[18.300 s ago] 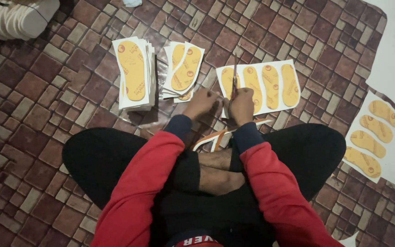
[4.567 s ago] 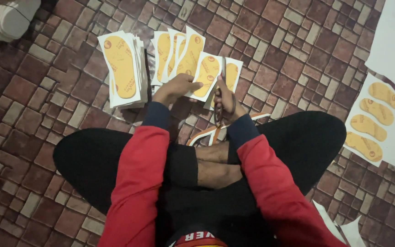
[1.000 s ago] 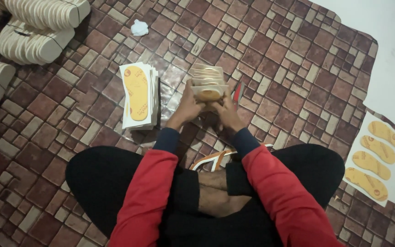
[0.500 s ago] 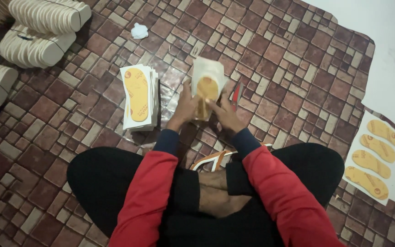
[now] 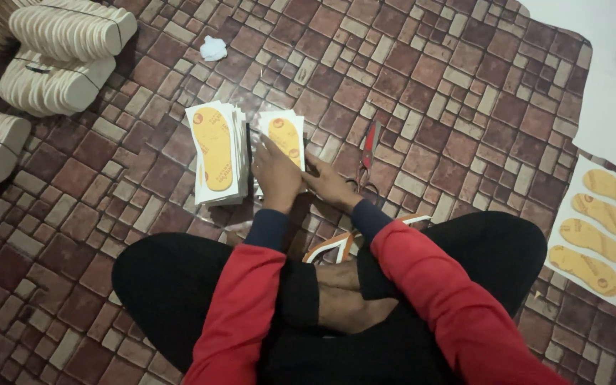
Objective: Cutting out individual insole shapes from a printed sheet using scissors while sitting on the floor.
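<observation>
I sit cross-legged on a brick-patterned floor. My left hand (image 5: 276, 175) lies flat on a small stack of white cards printed with a yellow insole shape (image 5: 284, 133), pressing it to the floor. My right hand (image 5: 329, 184) touches the stack's right edge, fingers on the floor beside it. A taller stack of the same cards (image 5: 215, 151) lies just to the left. Red-handled scissors (image 5: 368, 153) rest on the floor right of my right hand.
Bundles of pale foam insoles (image 5: 51, 53) are piled at the upper left. A crumpled white scrap (image 5: 213, 48) lies at the top. A white sheet with several yellow insole prints (image 5: 597, 228) lies at the right. Cut strips (image 5: 336, 246) sit by my legs.
The stack I held upright in both hands above the floor has been laid down flat beside the taller stack. My hands now rest on it.
</observation>
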